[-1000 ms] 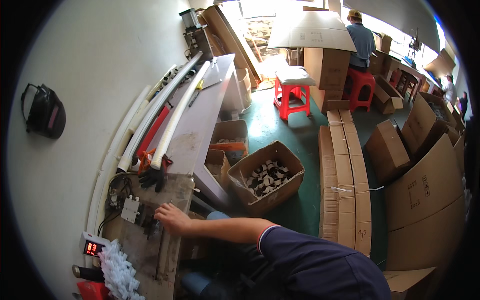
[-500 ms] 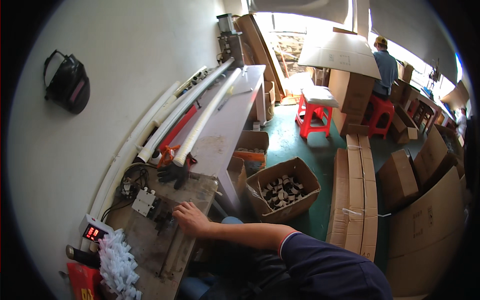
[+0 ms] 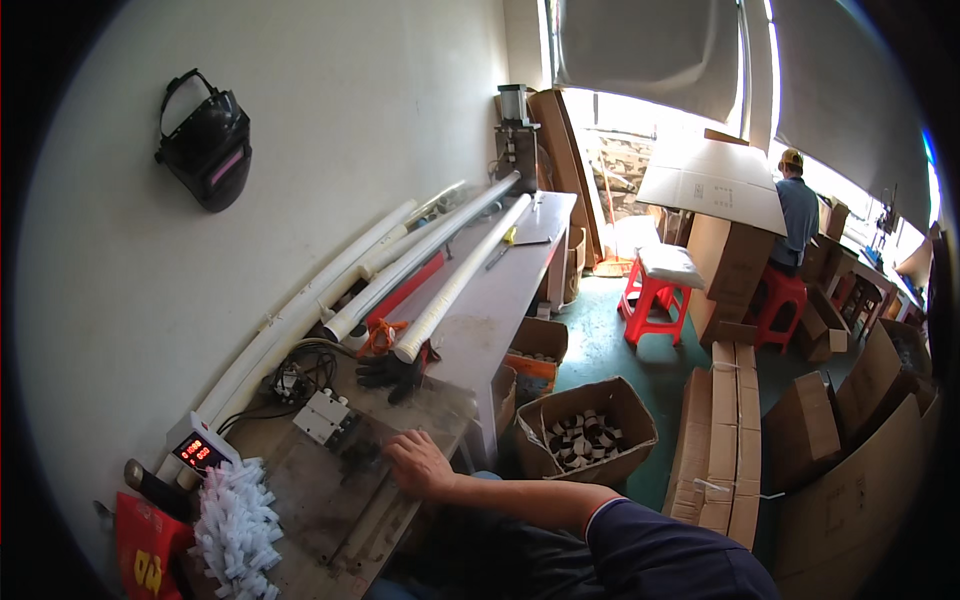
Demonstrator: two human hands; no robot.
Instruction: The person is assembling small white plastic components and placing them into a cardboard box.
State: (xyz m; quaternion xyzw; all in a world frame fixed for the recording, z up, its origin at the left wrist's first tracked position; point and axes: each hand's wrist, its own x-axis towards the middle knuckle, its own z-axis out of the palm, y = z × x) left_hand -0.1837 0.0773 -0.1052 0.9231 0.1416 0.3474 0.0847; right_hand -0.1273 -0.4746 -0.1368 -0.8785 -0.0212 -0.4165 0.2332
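My right hand (image 3: 420, 466) rests at the near edge of the workbench (image 3: 310, 480), fingers curled down beside a dark metal fixture (image 3: 358, 447). What lies under the fingertips is hidden. My left hand is out of the picture. Just beyond the fixture sits a small pale block with fittings (image 3: 322, 416), and cables (image 3: 290, 382) coil behind it. A black glove (image 3: 392, 374) lies near the end of a long whitish tube (image 3: 465, 277). Close to me on the bench is a heap of small translucent white plastic pieces (image 3: 236, 530), beside a box with a red lit display (image 3: 198, 450).
An open carton (image 3: 540, 455) of short cut rings stands on the floor right of the bench. Tied flat cartons (image 3: 735, 440) lie farther right. A red stool (image 3: 655, 305) and a person (image 3: 797, 215) are at the back. A welding mask (image 3: 207, 145) hangs on the wall.
My view has shifted, so the bench, wall and cartons appear lower and farther right. My right hand stays at the same spot by the fixture, its fingers still curled.
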